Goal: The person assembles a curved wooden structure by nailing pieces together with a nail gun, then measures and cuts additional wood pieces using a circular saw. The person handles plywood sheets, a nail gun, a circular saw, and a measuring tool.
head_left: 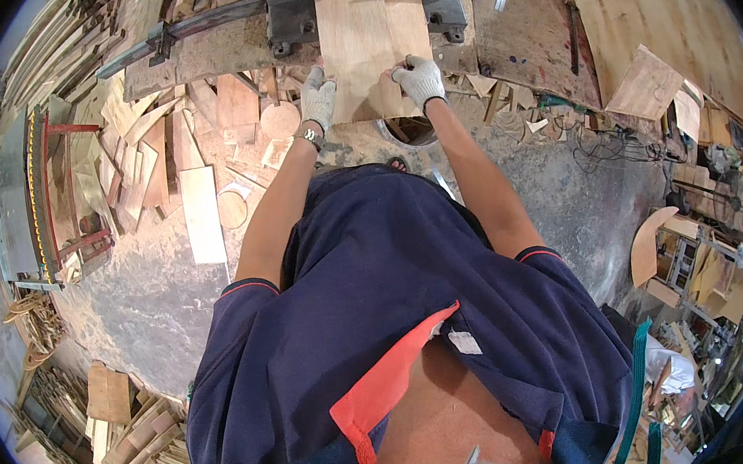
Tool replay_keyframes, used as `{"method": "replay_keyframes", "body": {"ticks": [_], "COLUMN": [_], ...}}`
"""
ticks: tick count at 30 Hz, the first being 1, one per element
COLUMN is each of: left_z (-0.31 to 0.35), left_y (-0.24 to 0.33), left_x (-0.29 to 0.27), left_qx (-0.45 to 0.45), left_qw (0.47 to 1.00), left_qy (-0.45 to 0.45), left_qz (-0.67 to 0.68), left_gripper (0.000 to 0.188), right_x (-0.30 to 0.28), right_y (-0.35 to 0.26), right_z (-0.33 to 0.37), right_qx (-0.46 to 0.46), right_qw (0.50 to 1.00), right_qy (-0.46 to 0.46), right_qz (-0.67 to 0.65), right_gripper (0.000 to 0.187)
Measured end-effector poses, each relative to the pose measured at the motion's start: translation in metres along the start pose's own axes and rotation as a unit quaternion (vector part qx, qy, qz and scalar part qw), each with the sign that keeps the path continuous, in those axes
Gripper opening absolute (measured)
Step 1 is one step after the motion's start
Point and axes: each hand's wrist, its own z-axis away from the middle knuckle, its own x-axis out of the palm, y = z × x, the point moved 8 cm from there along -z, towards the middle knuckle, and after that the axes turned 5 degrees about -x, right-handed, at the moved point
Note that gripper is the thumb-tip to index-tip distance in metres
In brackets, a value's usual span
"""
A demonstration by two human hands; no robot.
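A pale wooden board [361, 47], with a lengthwise line right of its middle, reaches from near my body to a dark metal machine bed [292, 18] at the far side. My left hand [318, 98], in a whitish knit glove, grips the near left edge. On the near right edge, my right hand [420, 81], gloved the same way, has its thumb on top and its fingers largely hidden from sight. Both arms stretch forward, and the board's far end meets the metal parts.
A long metal bar [197, 33] runs left from the bed. Wood offcuts [143, 165] litter the floor at the left. A large plywood sheet [639, 23] stands at the far right, near tangled cables [607, 148]. Stacked wood strips [54, 57] fill the far left.
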Motion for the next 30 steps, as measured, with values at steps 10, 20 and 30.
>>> {"method": "replay_keyframes", "body": {"ticks": [10, 20, 30], "left_z": [0.014, 0.004, 0.0], "left_y": [0.011, 0.028, 0.015], "left_x": [-0.032, 0.004, -0.02], "left_qx": [-0.006, 0.042, 0.097], "left_qw": [0.998, 0.998, 0.995], "left_qy": [0.064, -0.034, 0.011], "left_qz": [0.003, -0.038, 0.035], "left_gripper": [0.054, 0.052, 0.06], "right_x": [-0.124, -0.377, -0.239], "right_y": [-0.033, -0.321, -0.354], "right_z": [0.013, -0.067, -0.083], "right_qx": [-0.053, -0.555, -0.118], "right_qw": [0.969, 0.816, 0.888], "right_qy": [0.238, 0.116, -0.049], "right_qz": [-0.043, 0.112, 0.441], "right_gripper": [0.032, 0.034, 0.041]}}
